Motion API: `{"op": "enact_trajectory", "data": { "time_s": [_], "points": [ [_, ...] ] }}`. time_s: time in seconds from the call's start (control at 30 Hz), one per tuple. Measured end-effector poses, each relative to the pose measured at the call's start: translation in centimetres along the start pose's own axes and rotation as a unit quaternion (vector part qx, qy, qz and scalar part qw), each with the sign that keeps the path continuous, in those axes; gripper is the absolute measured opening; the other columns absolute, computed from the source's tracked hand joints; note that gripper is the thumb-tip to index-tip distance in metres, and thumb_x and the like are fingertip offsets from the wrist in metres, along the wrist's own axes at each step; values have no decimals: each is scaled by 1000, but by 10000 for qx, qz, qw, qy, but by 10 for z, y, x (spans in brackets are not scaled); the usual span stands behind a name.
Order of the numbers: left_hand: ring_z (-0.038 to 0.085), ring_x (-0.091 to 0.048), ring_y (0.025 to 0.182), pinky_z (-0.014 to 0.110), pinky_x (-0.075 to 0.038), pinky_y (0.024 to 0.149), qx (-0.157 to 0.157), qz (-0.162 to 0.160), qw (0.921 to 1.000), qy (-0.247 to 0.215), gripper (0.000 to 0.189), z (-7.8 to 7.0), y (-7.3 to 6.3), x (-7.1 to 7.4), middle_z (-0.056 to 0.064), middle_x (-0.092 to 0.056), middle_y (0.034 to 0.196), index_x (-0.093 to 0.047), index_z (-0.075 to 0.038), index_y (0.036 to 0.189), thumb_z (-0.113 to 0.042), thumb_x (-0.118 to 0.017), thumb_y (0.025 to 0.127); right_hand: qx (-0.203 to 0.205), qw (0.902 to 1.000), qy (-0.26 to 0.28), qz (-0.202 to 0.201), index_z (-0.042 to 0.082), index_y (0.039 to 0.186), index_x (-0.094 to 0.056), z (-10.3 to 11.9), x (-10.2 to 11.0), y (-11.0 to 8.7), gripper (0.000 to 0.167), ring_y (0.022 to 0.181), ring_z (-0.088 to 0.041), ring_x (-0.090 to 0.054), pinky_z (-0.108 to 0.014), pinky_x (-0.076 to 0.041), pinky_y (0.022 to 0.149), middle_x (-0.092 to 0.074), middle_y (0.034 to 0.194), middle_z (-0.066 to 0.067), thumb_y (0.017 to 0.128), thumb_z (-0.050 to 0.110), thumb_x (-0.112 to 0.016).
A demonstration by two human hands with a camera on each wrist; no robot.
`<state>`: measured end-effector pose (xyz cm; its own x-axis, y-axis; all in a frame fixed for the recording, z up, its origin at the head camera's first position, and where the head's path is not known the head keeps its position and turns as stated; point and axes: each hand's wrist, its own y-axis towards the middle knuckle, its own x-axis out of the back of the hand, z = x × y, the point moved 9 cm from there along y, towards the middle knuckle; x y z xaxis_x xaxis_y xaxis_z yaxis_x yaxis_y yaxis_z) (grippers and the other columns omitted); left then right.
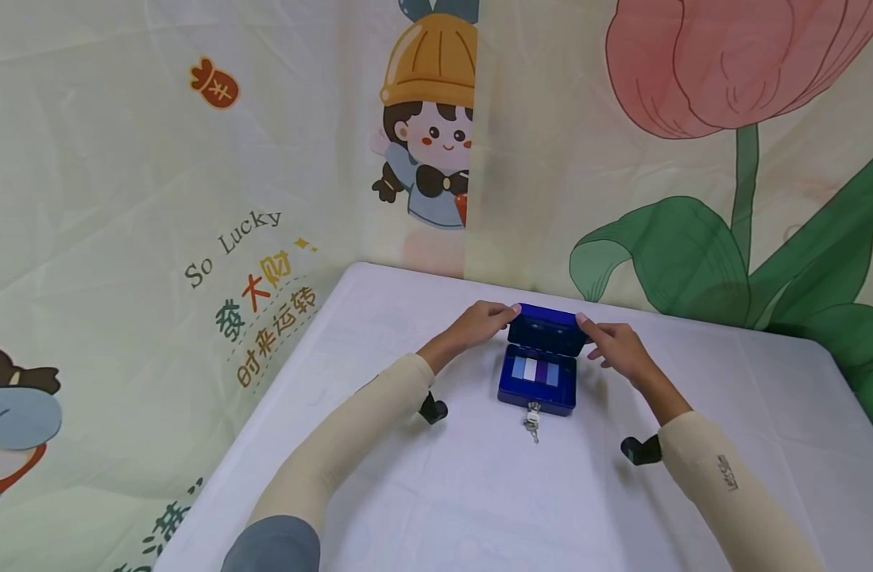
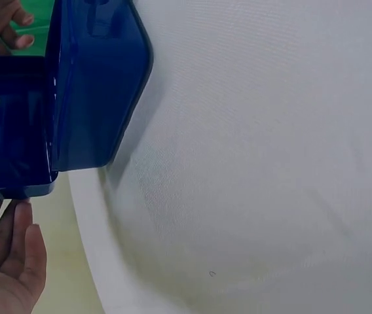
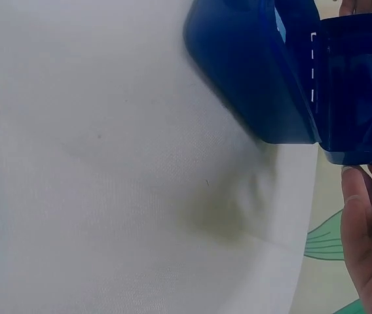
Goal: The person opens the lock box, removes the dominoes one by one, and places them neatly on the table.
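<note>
A small blue metal cash box stands on the table with its lid raised. Inside lies a row of blue, white and purple strips. Keys hang at the lock on its front. My left hand holds the left side of the lid, its thumb at the top corner. On the opposite side, my right hand grips the lid at its right corner. The left wrist view shows the left fingertips right at the lid's edge; the right wrist view shows the right fingers likewise.
The box sits near the back edge of a white-covered table. Right behind it hangs a printed cloth backdrop with a tulip and a cartoon figure. Black wrist camera mounts stick out from both forearms.
</note>
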<state>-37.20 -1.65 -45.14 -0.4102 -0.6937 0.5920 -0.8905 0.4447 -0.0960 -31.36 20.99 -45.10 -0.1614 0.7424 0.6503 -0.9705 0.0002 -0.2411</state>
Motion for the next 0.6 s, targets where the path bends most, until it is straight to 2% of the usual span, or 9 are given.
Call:
{"op": "enact_trajectory", "data": {
  "time_s": [0.23, 0.37, 0.6],
  "points": [
    [24, -64, 112, 44, -51, 99, -18, -112, 9999, 12, 64, 0, 7, 1, 10, -70, 122, -65, -8, 132, -60, -43, 102, 51, 9999, 51, -73, -5, 144, -48, 0, 2, 6, 100, 106, -36, -67, -40, -57, 83, -59, 135, -28, 93, 79, -32],
    [24, -66, 110, 41, -52, 96, 47, -123, 9998, -150, 64, 1, 10, 1, 11, -71, 119, -66, -6, 131, -59, -43, 102, 27, 9999, 3, -123, -6, 142, -50, -1, 3, 10, 100, 104, -36, -68, -39, -57, 81, -60, 132, -28, 93, 79, -31],
    [25, -68, 111, 36, -54, 95, 141, -41, 9991, -410, 65, 2, 12, -1, 13, -71, 123, -64, -4, 133, -58, -43, 102, -60, 9998, 29, -182, -7, 142, -50, -2, 3, 12, 99, 101, -34, -69, -38, -58, 79, -61, 131, -28, 94, 78, -29]
  ]
}}
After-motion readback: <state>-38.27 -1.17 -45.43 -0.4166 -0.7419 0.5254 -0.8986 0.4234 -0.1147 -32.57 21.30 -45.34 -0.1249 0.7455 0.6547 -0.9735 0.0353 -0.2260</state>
